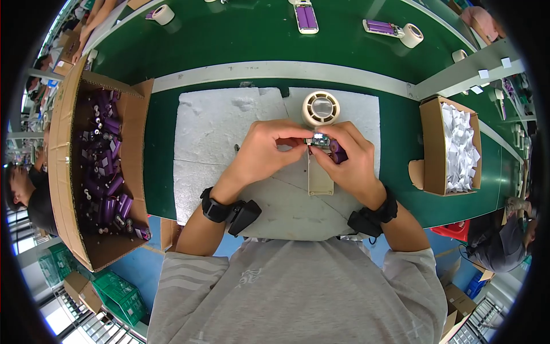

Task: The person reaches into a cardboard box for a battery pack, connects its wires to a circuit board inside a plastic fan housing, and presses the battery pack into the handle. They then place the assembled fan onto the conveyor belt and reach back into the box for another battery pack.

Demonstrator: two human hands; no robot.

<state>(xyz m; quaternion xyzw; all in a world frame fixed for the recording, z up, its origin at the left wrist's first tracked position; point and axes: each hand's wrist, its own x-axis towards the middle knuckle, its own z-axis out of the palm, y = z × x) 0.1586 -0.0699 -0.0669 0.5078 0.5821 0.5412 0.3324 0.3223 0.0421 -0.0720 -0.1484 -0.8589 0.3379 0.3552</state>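
A small green circuit board (318,139) is between my hands over a foam pad (212,126). My left hand (266,146) pinches its left end between thumb and forefinger. My right hand (352,153) is closed at the board's right side, with a purple battery cell (338,152) partly hidden under its fingers. Right below the board lies a cream handheld fan, its round slotted head (321,108) toward the far side and its long open handle (320,179) toward me. The middle of the fan is covered by my fingers and the board.
To the left stands a cardboard box (66,155) of purple battery cells with wires. At the right a smaller box (434,149) holds folded white pieces. Beyond a pale rail (246,70), several fans with purple cells lie on the green bench (229,43). Other people sit at both sides.
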